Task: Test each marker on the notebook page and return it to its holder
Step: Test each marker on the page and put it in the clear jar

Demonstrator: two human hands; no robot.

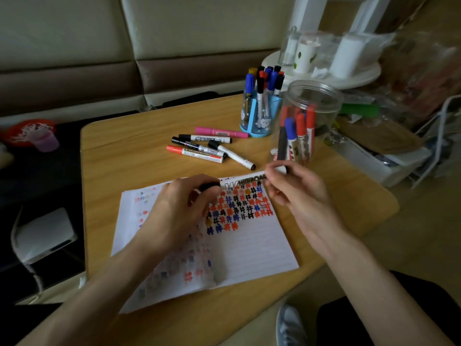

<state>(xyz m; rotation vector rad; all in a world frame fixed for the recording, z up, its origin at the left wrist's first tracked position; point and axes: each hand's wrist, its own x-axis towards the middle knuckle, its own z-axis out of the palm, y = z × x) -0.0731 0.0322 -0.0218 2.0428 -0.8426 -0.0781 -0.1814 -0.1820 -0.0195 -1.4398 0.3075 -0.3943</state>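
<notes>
A black whiteboard marker lies level above the notebook page, held at both ends. My left hand grips its black cap end. My right hand pinches the other end. The page carries rows of red, blue and black test marks. Several loose markers lie on the table behind the notebook, among them a pink one. A blue pen holder holds several thin markers. A clear plastic jar holds several thick red, blue and black markers.
The wooden table ends close to my right forearm. A white round stand with cups sits behind the jar. Cluttered bags and a white box stand at the right. A sofa runs along the back.
</notes>
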